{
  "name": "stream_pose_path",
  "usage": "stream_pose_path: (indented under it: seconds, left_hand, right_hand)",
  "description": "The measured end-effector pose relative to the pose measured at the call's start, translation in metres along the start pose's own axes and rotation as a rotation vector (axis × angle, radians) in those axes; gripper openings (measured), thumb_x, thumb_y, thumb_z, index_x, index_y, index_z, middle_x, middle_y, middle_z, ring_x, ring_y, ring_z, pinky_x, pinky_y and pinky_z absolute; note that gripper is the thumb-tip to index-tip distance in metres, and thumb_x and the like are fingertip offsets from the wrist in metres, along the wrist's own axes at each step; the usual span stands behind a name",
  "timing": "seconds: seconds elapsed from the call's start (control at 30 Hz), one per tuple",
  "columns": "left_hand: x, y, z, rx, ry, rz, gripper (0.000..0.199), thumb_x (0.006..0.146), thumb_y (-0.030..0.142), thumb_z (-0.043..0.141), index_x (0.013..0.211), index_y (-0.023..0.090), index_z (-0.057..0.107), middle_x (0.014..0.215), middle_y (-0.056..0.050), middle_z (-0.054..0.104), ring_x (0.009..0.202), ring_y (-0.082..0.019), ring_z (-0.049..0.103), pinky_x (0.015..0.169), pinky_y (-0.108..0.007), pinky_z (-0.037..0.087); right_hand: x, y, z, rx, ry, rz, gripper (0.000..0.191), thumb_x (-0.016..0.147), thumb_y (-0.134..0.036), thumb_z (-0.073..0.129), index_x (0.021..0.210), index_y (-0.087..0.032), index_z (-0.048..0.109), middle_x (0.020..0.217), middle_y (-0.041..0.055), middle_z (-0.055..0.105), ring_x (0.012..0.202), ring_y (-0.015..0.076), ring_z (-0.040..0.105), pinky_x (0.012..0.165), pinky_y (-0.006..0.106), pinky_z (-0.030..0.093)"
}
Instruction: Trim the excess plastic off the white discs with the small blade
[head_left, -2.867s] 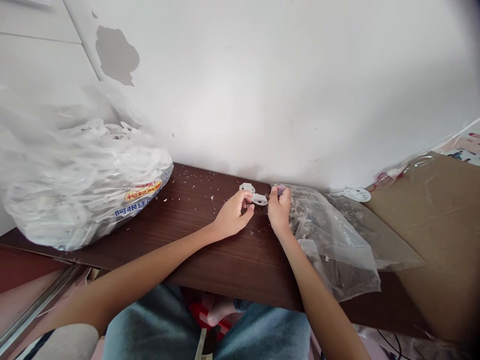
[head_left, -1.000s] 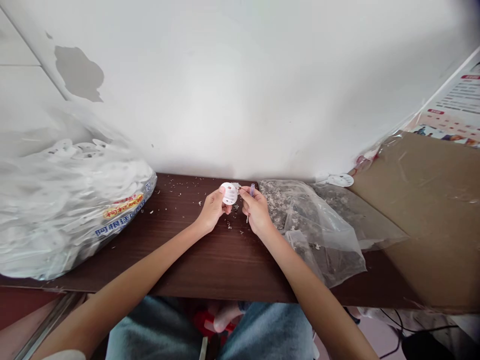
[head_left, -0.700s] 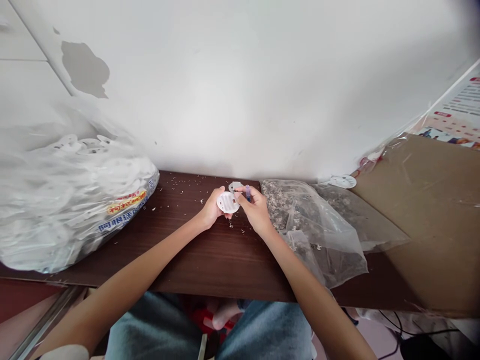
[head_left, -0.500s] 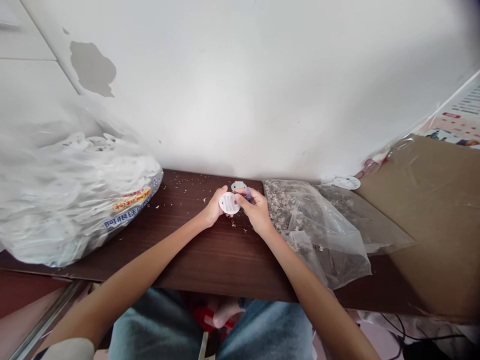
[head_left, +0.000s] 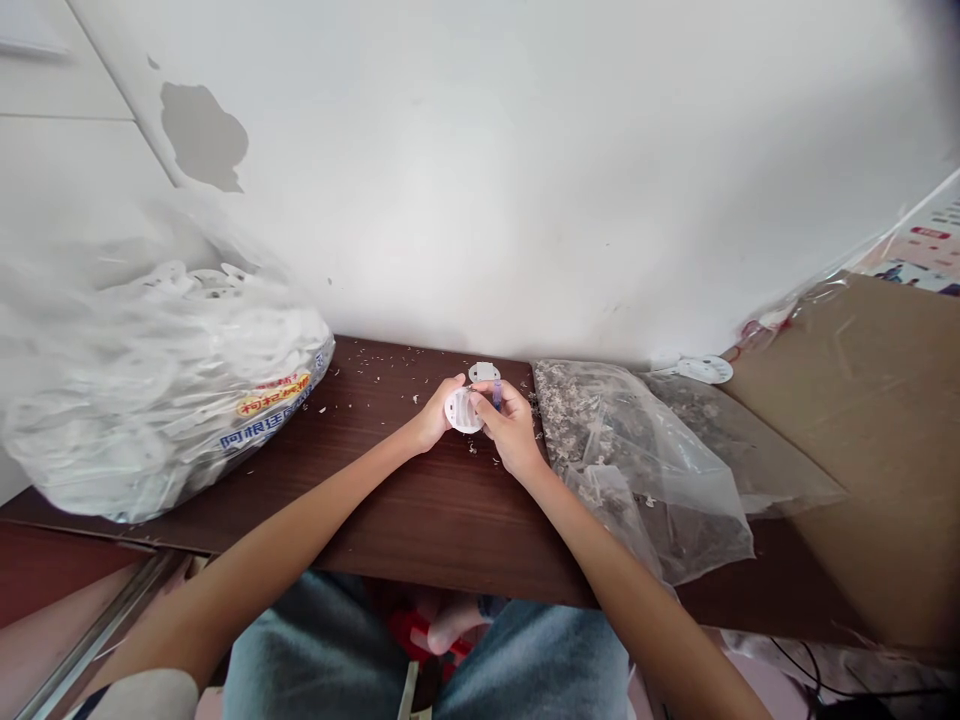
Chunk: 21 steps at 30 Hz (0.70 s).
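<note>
A round white plastic disc [head_left: 460,412] with slots and ridges is held above the table, tilted toward me. My left hand [head_left: 435,416] is closed around its left edge, thumb on top. My right hand [head_left: 513,425] is pinched at the disc's upper right, its thumb over the face; whatever lies between the fingertips is too small to make out. A purple band [head_left: 497,393] circles a finger of that hand. Just behind the hands, a second white disc [head_left: 484,371] lies on the table.
A big clear bag of white plastic parts [head_left: 180,375] stands at the left. To the right lie a clear bag of tiny pieces [head_left: 574,405] and a cardboard box [head_left: 885,430]. Small scraps dot the dark brown table [head_left: 390,520]; the white wall [head_left: 480,200] rises behind it.
The view has shifted slightly, moving everything a little to the right. My right thumb and fingers have closed in further over the disc; my left hand keeps its hold.
</note>
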<state>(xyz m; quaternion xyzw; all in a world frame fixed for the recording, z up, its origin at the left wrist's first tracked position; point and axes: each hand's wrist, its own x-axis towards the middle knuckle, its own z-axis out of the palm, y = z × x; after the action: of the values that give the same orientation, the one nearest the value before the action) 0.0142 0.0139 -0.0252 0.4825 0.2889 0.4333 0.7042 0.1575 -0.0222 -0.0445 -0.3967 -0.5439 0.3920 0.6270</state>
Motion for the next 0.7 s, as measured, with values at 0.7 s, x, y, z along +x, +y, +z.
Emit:
stream_pose_path:
  seconds: [0.7]
  left_hand:
    - [0.001, -0.002, -0.001, 0.017, -0.022, -0.083, 0.054, 0.089, 0.071, 0.061, 0.081, 0.017, 0.061, 0.068, -0.001, 0.058, 0.065, -0.016, 0.054, 0.064, -0.029, 0.042]
  right_hand:
    - [-0.01, -0.022, -0.001, -0.352, 0.06, -0.129, 0.015, 0.093, -0.032, 0.066, 0.102, -0.022, 0.073, 0.095, 0.0021, 0.073, 0.075, 0.0162, 0.062, 0.067, 0.029, 0.049]
